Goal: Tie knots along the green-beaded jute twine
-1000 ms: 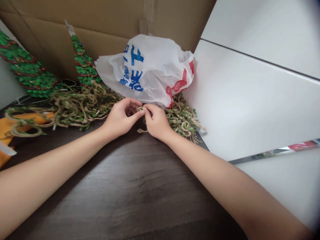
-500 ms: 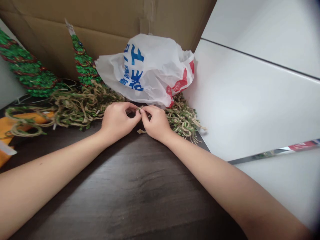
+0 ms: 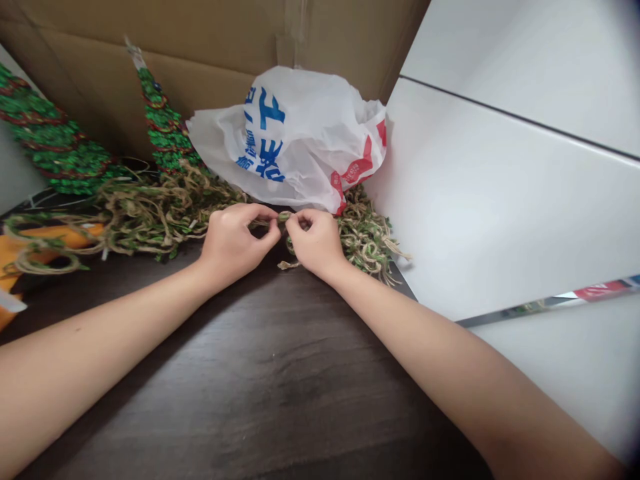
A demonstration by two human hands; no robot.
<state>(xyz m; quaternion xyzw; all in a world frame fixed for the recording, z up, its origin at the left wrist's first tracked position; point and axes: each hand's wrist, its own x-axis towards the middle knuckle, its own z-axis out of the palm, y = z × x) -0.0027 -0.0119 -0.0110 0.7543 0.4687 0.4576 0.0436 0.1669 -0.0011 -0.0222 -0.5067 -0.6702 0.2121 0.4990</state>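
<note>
**Left hand [image 3: 235, 243] and right hand [image 3: 317, 243] pinching a leafy jute strand [image 3: 263, 221] at the far side of the desk**

We're looking down on a dark wood-grain desk [image 3: 280, 380] that is stretching across the near part of the scene, with both forearms reaching in over it. A brown cardboard sheet [image 3: 150, 40] is standing up along the far side, and a large white panel [image 3: 500, 200] is slanting up on the right. Against the cardboard, a crumpled white plastic bag [image 3: 295, 140] with blue and red printing is slumping right behind the hands.

Over on the far left, two green sequinned cone trees [image 3: 50, 133] [image 3: 165, 127] are leaning toward the left, their tips pointing up and away. A long tangle of jute garland [image 3: 150, 217] is sprawling from the trees toward the hands, with loops of it running across an orange piece [image 3: 45, 240] at the left edge. A second bunch of garland [image 3: 365, 233] is piled to the right, tucked under the bag.

And the action is right at the centre: the left hand's grip is pressed together on the strand, thumb against fingers, and the right hand's grip is pinching just beside it. The two hands are almost touching, with a small green leaf [image 3: 285, 216] sitting on the strand between them. A loose twine end [image 3: 289, 265] is lying just below the right hand.
</note>
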